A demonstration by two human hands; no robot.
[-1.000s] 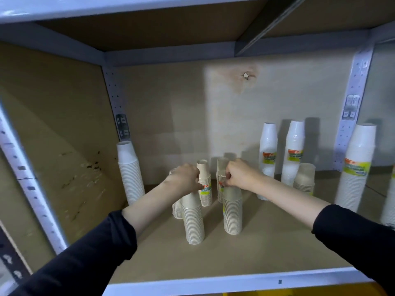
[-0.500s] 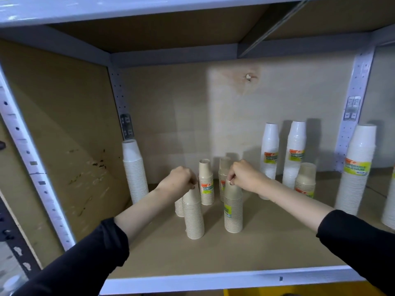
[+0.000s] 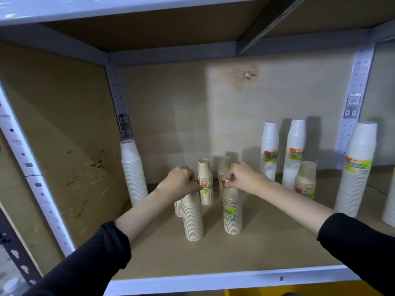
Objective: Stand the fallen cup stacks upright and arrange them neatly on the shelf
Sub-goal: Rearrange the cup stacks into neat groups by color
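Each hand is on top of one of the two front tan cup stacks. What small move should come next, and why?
Probably slide both back, level with the rear tan paper cup stacks. The left hand grips the top of the left front tan paper cup stack, the right hand pinches the right front stack; both stand upright but forward of the rear pair.

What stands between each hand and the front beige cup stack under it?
Nothing visible. The left hand grips the top of the front left stack, and the right hand pinches the top of the front right stack.
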